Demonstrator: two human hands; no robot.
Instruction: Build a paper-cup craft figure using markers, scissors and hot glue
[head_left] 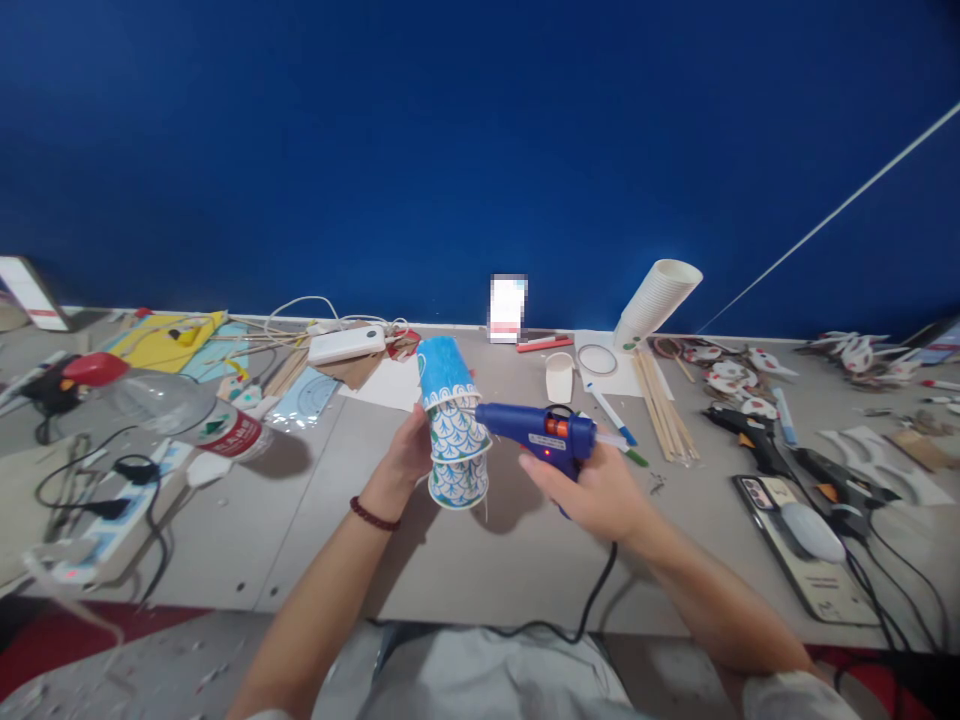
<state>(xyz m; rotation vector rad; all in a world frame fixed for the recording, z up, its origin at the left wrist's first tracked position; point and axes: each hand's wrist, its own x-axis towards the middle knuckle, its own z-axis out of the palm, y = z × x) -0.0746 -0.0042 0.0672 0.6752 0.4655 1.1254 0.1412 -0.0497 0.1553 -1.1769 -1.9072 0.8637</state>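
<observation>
A stack of decorated paper cups [459, 440] is held up over the table, a blue cup on top and blue-and-white scale-patterned cups below. My left hand [409, 450] is closed around its left side, with the fingers mostly hidden behind the cups. In my right hand [592, 490] is a blue hot glue gun [536, 430], gripped by its handle, a small red light glowing on its side. The nozzle points left and meets the stack near the blue cup's lower rim; whether it touches cannot be told. A clear glue stick pokes from the gun's back.
A tall stack of white cups [660, 300] leans at the back right, near wooden sticks [664, 405] and a small white cup [559, 378]. Left lies a plastic bottle [180, 405] beside a power strip [127, 520]. Right are a phone [806, 550] and other glue guns [750, 437].
</observation>
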